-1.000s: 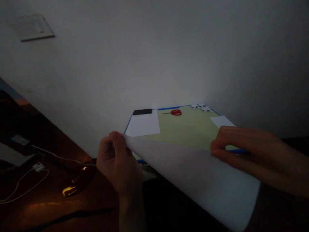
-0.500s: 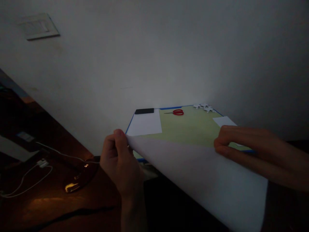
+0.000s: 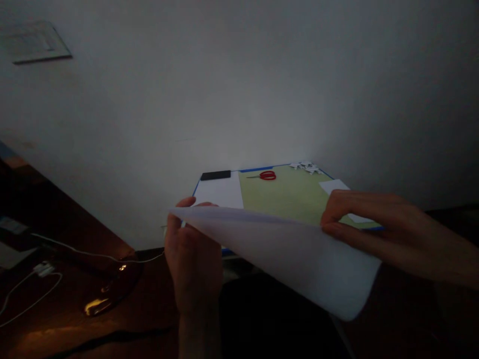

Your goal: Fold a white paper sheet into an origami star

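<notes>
A large white sheet of paper [image 3: 284,259] is held up in front of me, slanting down to the right with its lower right corner curling. My right hand [image 3: 370,229] pinches its upper edge between thumb and fingers. My left hand [image 3: 196,264] is closed at the left corner, with some fingertips behind the paper and partly hidden by it. Beyond the sheet, red-handled scissors [image 3: 267,175] lie on a pale green tabletop [image 3: 284,192] with a blue edge.
Another white sheet [image 3: 220,192] lies at the table's left, with a black flat object [image 3: 216,175] on its far edge. Cut paper pieces [image 3: 306,167] are piled at the back right, near a smaller white paper [image 3: 333,186]. White cables [image 3: 45,269] and a shiny lamp-like base [image 3: 101,299] are at left.
My left fingers have shifted around the paper's left corner, which now folds over toward them. The sheet's lower right corner has risen and curled. The view has turned slightly right.
</notes>
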A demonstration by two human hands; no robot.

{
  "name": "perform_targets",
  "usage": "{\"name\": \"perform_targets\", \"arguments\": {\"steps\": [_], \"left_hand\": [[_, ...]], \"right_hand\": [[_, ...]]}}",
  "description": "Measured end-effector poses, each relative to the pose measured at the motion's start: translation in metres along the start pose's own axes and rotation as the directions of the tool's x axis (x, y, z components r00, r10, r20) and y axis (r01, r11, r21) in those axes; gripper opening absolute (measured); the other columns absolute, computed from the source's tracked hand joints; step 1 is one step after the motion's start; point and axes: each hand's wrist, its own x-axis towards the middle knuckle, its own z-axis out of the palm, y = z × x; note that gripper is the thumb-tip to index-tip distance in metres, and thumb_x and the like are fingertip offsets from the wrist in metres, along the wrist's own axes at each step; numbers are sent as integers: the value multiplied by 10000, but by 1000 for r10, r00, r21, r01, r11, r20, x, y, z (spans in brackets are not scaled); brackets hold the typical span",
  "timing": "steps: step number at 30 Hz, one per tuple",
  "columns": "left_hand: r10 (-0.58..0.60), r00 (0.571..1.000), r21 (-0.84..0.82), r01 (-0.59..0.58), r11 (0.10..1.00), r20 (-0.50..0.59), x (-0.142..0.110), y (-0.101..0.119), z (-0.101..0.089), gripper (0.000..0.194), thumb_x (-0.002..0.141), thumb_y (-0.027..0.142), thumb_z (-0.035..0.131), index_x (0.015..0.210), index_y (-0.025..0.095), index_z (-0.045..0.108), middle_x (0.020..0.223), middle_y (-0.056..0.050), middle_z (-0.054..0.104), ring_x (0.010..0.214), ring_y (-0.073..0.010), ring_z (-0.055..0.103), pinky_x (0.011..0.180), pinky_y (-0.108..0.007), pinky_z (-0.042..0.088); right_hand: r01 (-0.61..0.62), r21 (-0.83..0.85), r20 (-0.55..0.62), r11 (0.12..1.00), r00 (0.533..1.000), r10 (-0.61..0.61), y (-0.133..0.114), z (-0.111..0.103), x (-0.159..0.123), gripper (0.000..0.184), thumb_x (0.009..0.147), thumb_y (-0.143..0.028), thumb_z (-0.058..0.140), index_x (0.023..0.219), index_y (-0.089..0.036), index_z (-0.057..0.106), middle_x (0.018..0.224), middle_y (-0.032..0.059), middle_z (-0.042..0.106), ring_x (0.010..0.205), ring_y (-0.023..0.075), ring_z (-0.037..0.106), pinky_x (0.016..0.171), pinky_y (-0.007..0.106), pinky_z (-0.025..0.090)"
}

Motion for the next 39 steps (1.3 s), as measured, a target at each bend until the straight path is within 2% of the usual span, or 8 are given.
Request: {"name": "perform_targets", "arguments": {"steps": [5, 10, 14, 20, 27, 31, 35, 39], "left_hand": [[-143, 939, -105, 184, 977, 313, -2, -3, -3, 662, 722, 500, 933, 1307, 267, 730, 1351, -129, 743, 1130, -307, 747, 928, -381, 653], [-162, 898, -174, 251, 952, 409, -1, -13, 7, 337, 841, 381, 878, 1152, 303, 774, 1228, -75, 818, 1167, -305, 772, 958, -422, 667], [-173, 938, -150, 226, 963, 301, -2, -15, 11, 138, 891, 277, 846, 1013, 271, 781, 997, -38, 857, 929, -243, 834, 821, -359, 700], [-103, 982, -100, 120, 988, 161, -3, -9, 15, 156, 844, 296, 890, 883, 228, 756, 813, -7, 829, 725, -194, 815, 682, -291, 686], [-98, 995, 24, 98, 995, -21, -10, -5, 23, 221, 808, 341, 914, 873, 211, 747, 807, -12, 828, 662, -169, 780, 621, -247, 635], [-78, 992, 105, 89, 991, -104, -14, -1, 29, 215, 809, 339, 914, 878, 212, 755, 820, -10, 836, 683, -148, 773, 627, -206, 599], [-58, 993, 138, 71, 988, -99, -17, 3, 32, 210, 825, 353, 898, 895, 217, 754, 833, -3, 836, 700, -162, 778, 671, -245, 610], [-38, 990, 178, 63, 982, -138, -18, 3, 31, 195, 842, 353, 881, 906, 222, 751, 841, -2, 836, 695, -152, 756, 641, -230, 577]], "right_hand": [[6, 32, 31, 999, 999, -7, 2, -3, 0, 187, 1051, -347, 623, 899, -253, 677, 815, -22, 697, 720, 142, 651, 645, 263, 494], [11, 55, 62, 998, 998, -14, 5, -4, -1, 179, 1049, -325, 623, 893, -254, 675, 817, -27, 701, 731, 137, 660, 660, 258, 505], [8, 32, 46, 999, 999, -10, 8, -5, -4, 157, 1042, -315, 631, 905, -257, 681, 827, -26, 708, 731, 140, 665, 654, 262, 499], [-1, 14, 48, 1000, 999, 0, 8, -5, -3, 178, 1042, -332, 628, 897, -257, 697, 813, -21, 715, 706, 147, 666, 635, 271, 498], [-9, -25, 40, 1000, 999, 10, 7, -4, -3, 200, 1038, -374, 635, 900, -257, 721, 853, 1, 745, 763, 176, 700, 691, 295, 542], [-35, -102, -58, 994, 998, 29, -3, -2, 1, 185, 1019, -430, 659, 1040, -272, 752, 1001, 31, 788, 906, 233, 741, 823, 367, 591], [90, -135, -93, 987, 990, -103, -21, 5, 16, 252, 1003, -413, 693, 1214, -291, 756, 1201, 59, 785, 1143, 289, 724, 977, 439, 582], [169, -108, -57, 980, 983, -176, -30, 16, 34, 291, 1034, -358, 663, 1304, -280, 739, 1196, 68, 795, 1105, 257, 737, 978, 419, 584]]}}
